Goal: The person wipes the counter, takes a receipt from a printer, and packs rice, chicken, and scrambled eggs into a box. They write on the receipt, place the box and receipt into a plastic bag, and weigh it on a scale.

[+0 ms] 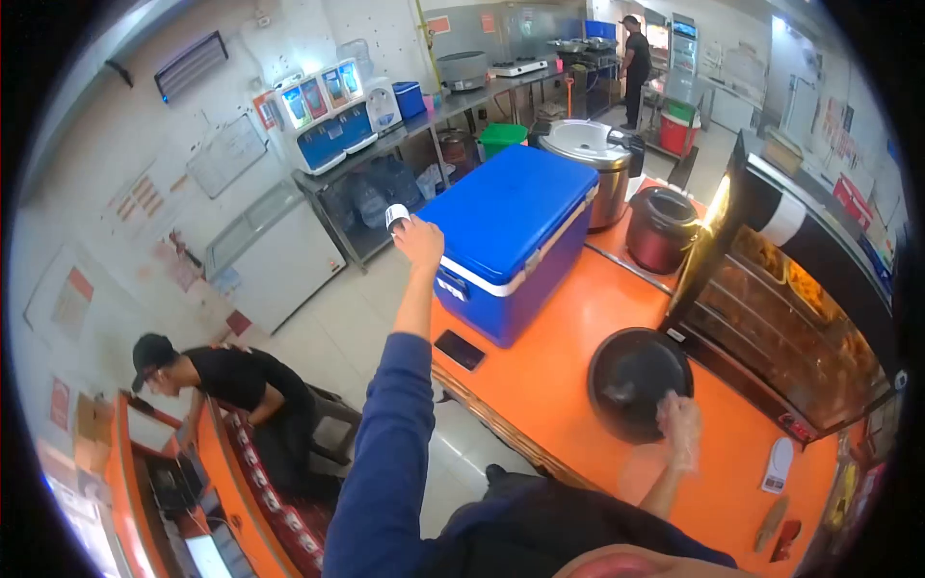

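My left hand [421,241] stretches forward beside the blue cooler box [515,207], fingers closed around a small white-and-black cylinder [396,218]. My right hand [679,424], in a clear plastic glove, is at the near right rim of a round black bowl [639,374]. Its fingers are curled together, and what they hold, if anything, is hidden. The bowl rests on the orange counter [535,405]. A dark phone [460,350] lies near the counter's edge, in front of the cooler.
A glass food warmer [785,318] stands right of the bowl, with a white scale [779,466] nearby. Behind are a dark red pot [660,236] and a large steel cooker [602,183]. One person [246,385] leans at lower left; another [636,72] stands at the back.
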`<state>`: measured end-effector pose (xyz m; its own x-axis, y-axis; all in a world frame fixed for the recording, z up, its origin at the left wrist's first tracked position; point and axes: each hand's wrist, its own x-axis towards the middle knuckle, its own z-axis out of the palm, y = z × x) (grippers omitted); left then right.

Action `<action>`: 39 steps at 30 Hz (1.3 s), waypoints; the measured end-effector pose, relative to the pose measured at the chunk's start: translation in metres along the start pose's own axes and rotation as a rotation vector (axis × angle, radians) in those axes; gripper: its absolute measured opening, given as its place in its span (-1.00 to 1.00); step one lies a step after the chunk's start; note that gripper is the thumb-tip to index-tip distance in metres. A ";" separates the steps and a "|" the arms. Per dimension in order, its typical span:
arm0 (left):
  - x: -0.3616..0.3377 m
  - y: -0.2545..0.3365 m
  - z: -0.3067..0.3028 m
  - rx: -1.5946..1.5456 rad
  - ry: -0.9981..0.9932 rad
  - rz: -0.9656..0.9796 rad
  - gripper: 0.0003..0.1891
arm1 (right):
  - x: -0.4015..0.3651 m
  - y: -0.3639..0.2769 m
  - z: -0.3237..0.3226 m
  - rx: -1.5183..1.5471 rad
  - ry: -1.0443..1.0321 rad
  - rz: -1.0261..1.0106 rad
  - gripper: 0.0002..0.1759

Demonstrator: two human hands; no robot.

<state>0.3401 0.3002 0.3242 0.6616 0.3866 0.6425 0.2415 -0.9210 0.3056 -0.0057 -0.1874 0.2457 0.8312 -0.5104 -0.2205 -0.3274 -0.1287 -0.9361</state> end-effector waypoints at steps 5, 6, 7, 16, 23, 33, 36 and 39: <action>0.083 -0.029 0.068 0.026 -0.583 -0.014 -0.42 | -0.016 -0.103 0.134 0.233 -0.175 -0.036 -0.72; 0.094 -0.031 0.080 0.046 -0.624 0.025 -0.42 | -0.009 -0.104 0.149 0.233 -0.313 -0.108 -0.74; 0.119 -0.050 0.115 0.008 -0.758 0.248 -0.36 | -0.005 -0.105 0.162 0.232 -0.447 -0.174 -0.74; 0.179 -0.089 0.153 -0.990 -1.242 0.084 -0.63 | -0.044 -0.195 0.234 0.062 -0.540 -0.321 -0.46; 0.239 0.059 -0.034 -1.070 -0.985 0.975 -0.66 | -0.037 -0.229 0.429 -0.570 -0.262 -0.963 -0.79; 0.175 0.172 -0.146 -0.827 -0.537 1.171 -0.71 | 0.277 -0.114 0.558 -0.864 0.359 -0.569 -0.75; 0.182 0.177 -0.114 -0.803 -0.488 1.173 -0.71 | 0.256 -0.127 0.555 -0.966 0.377 -0.729 -0.78; 0.193 0.162 -0.068 -1.221 -0.366 1.399 -0.72 | 0.235 -0.141 0.545 -0.961 0.444 -0.710 -0.71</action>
<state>0.4581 0.2285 0.5456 0.0470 -0.6867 0.7254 -0.9878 0.0761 0.1360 0.4806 0.1736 0.1762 0.7962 -0.2920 0.5299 -0.2212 -0.9557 -0.1943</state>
